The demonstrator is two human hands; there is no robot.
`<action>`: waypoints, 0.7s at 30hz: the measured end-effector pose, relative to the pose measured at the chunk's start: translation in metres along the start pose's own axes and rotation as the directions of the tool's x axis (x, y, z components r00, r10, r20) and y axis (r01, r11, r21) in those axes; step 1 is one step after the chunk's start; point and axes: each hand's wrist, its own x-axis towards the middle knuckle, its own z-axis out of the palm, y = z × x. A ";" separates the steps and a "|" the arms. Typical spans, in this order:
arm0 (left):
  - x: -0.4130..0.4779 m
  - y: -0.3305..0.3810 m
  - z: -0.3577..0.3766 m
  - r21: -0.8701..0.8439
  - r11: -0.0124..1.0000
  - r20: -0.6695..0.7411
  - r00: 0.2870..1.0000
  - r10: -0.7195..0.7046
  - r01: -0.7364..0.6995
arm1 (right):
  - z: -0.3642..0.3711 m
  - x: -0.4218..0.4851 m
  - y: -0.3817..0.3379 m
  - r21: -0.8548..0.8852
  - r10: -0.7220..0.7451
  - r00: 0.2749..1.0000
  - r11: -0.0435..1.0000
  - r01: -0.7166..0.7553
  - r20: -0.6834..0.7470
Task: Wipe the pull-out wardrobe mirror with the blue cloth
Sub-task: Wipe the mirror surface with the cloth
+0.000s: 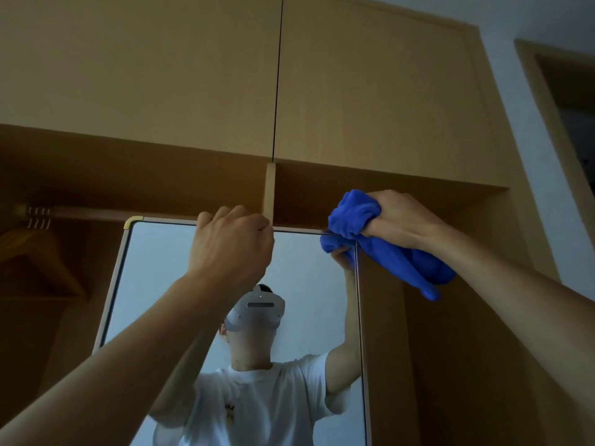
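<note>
The pull-out mirror (pixel 161 272) stands upright in front of me, with a thin light frame and a rounded top left corner. My left hand (pixel 231 246) grips the middle of its top edge, fingers curled over the frame. My right hand (pixel 402 217) holds the bunched blue cloth (pixel 354 217) pressed against the mirror's top right corner. A tail of the cloth hangs down under my right wrist. The glass reflects a person in a white T-shirt with a headset, both arms raised.
The wooden wardrobe (pixel 370 91) rises above, its two upper doors shut. A vertical divider (pixel 269 191) stands just behind the mirror's top edge. At the left, wooden hangers (pixel 38 252) hang from a rail. A white wall and a door frame (pixel 541 101) lie to the right.
</note>
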 end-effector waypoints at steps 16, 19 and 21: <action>-0.003 -0.013 -0.011 -0.211 0.977 0.090 0.996 0.004 0.015 | 0.038 0.037 -0.099 -0.172 -0.126 0.992 0.976 0.129 0.029; -0.002 -0.018 -0.012 -0.155 0.986 0.110 0.991 0.079 -0.061 | 0.031 0.034 -0.088 -0.158 -0.114 0.993 0.980 0.119 0.045; 0.000 -0.022 -0.014 -0.127 0.986 0.129 0.984 0.119 -0.103 | 0.028 0.031 -0.079 -0.185 -0.100 0.994 0.977 0.107 0.048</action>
